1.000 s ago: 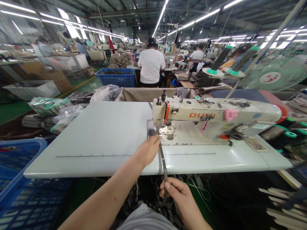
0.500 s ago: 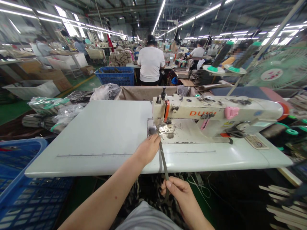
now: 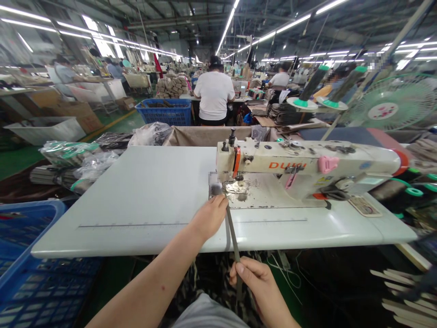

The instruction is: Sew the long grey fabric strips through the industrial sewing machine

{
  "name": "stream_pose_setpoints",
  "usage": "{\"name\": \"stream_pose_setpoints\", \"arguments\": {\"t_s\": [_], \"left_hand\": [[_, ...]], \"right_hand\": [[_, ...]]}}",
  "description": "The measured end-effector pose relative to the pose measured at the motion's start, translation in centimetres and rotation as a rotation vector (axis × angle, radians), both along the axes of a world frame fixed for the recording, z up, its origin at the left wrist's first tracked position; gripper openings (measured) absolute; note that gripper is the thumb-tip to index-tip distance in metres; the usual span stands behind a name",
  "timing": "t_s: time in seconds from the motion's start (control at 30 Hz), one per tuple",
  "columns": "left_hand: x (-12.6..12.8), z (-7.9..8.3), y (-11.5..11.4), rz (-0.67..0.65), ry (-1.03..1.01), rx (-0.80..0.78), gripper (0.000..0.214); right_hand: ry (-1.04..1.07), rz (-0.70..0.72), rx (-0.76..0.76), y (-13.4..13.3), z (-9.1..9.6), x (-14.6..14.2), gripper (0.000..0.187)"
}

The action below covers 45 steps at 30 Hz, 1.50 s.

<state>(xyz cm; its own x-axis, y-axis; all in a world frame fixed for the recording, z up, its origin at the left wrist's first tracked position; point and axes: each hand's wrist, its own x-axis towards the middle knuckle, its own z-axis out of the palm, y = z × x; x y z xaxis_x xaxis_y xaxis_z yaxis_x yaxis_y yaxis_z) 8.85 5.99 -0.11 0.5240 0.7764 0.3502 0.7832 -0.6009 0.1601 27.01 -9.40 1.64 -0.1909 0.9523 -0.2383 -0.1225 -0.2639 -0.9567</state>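
Strip (image 3: 233, 234), narrow, grey-brown, one: running from just before the needle area of the sewing machine (image 3: 307, 157), over the front edge of the worktable (image 3: 153, 196), its lower part hanging below; left hand (image 3: 214, 215), one: resting at the strip's upper stretch, fingers drawn together, whether pinching or merely pressing one cannot tell; right hand (image 3: 251, 275), one: pinching the strip between thumb and fingers, below the table edge.

Hazards, as judged: the left fingertips are lying near the needle area, so feeding without watching could be risking a pricked finger; uneven pull between the hands could be skewing or stretching the strip; a loosened right pinch could be letting the hanging part twist or snag beneath the edge.

Count of surroundings: sewing machine, one; worktable, one; thread cones (image 3: 312, 84), two, standing on the machine's far side; fan (image 3: 387, 109), one; blue baskets (image 3: 58, 208), two, one sitting beside the table's left, one farther off; white-shirted co-worker (image 3: 213, 95) directly ahead, one, sitting back turned.
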Motion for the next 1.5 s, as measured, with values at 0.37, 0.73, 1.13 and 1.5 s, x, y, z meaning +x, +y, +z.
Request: {"name": "stream_pose_setpoints", "arguments": {"t_s": [0.37,0.73,1.13,1.5], "left_hand": [[0.1,0.3,-0.2,-0.031,0.088,0.016,0.024],[0.0,-0.2,-0.1,0.008,-0.035,0.017,0.030],[0.0,0.4,-0.2,-0.004,-0.027,0.005,0.021],[0.0,0.4,-0.1,0.002,-0.015,-0.033,0.022]], "right_hand": [[-0.038,0.111,0.141,0.3,-1.4,0.7,0.035],[0.030,-0.069,0.024,1.6,-3.5,-0.4,0.038],[0.030,0.007,-0.044,0.7,-2.8,-0.1,0.043],[-0.026,0.061,-0.015,0.4,-0.5,0.0,0.046]]}}
